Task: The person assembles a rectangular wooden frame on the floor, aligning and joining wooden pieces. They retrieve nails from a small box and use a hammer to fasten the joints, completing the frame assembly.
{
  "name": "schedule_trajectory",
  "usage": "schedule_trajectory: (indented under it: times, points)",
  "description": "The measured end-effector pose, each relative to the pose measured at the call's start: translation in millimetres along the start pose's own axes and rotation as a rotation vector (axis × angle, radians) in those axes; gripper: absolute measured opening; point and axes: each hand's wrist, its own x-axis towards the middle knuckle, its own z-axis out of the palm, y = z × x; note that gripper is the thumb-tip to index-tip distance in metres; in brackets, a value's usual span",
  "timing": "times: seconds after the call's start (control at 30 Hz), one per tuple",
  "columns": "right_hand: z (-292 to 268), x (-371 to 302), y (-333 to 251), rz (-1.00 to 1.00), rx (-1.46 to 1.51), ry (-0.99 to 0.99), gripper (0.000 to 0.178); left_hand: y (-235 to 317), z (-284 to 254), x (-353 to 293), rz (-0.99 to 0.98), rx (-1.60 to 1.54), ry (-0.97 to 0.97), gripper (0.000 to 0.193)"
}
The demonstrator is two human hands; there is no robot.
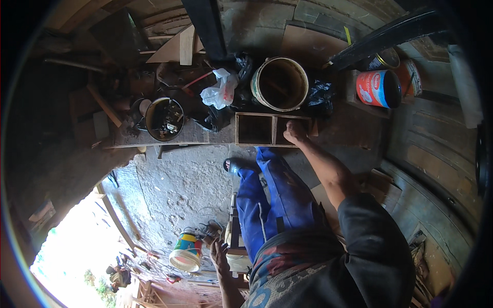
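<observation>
A wooden box with two compartments lies on the workbench in front of me. My right hand is closed like a fist at its right compartment, the arm stretched forward; what the fingers hold, if anything, is hidden. Down at my left side, my left hand hangs low with its fingers stretched out, apart from the box. Beyond that hand stands a multicoloured bucket with a white rim, and dark cords lie near the fingertips.
Behind the box are a large pail, a white plastic bag and black plastic. A round tin of small hardware stands left on the bench. A red and blue tin sits at the right. Dark posts rise behind the bench.
</observation>
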Motion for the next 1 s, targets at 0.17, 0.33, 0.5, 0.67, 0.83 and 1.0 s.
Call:
schedule_trajectory:
  times: [0.17, 0.33, 0.5, 0.67, 0.83, 1.0]
  points:
    - [19, 10, -4, 0.172, -0.022, 0.031, 0.017, 3, 5, -1, -0.017, 0.03, -0.007, 0.048]
    - [-10, -12, -27, 0.145, -0.004, 0.029, 0.016, 6, 14, -11, -0.04, 0.015, -0.005, 0.051]
    - [-21, -19, -32, 0.154, -0.034, -0.047, 0.017, -7, 17, -13, -0.03, 0.003, 0.032, 0.051]
    - [18, -7, -22, 0.088, 0.023, 0.143, 0.019, -12, 36, -17, -0.021, -0.081, 0.028, 0.049]
    - [45, -2, 3, -0.132, -0.096, 0.316, 0.022, -26, 47, -19, -0.032, -0.097, -0.014, 0.046]
    - [22, -4, 10, -0.26, -0.089, 0.284, 0.018, -14, 52, -17, 0.039, -0.049, 0.015, 0.043]
